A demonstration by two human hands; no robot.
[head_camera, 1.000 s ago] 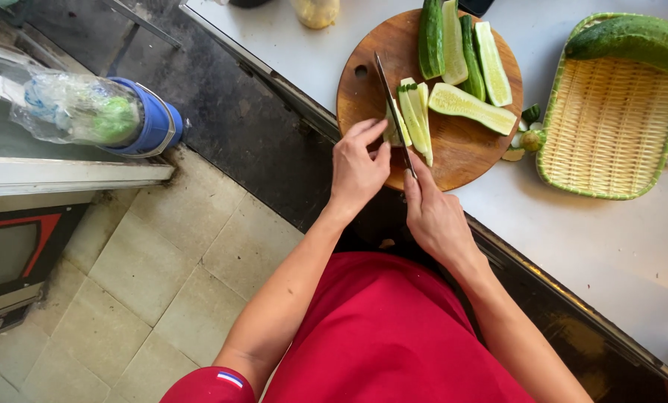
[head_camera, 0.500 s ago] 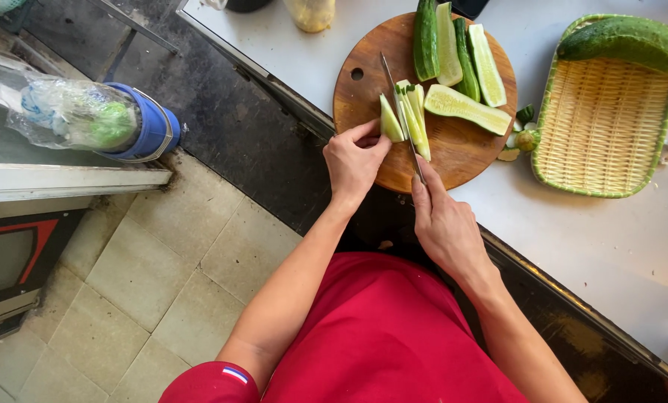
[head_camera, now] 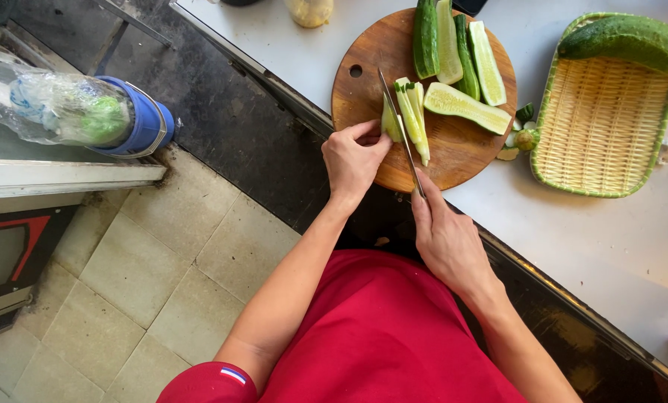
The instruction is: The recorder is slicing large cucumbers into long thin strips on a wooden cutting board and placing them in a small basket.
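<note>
Right hand [head_camera: 444, 237] grips the long steel knife [head_camera: 400, 128] by its handle, blade down among the pale green cucumber strips [head_camera: 412, 112] on the round wooden cutting board [head_camera: 364, 97]. Left hand [head_camera: 355, 158], fingers curled, pins the strips' near end. Light, wet, probably slippery pieces: best held close beside the blade.

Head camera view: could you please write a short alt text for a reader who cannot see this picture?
Seen from above, a person in a red top slices a cucumber strip lengthwise on a round wooden board, the right hand holding a knife, the left hand steadying the piece. More cucumber halves lie on the board; a whole cucumber rests on a woven tray.
</note>
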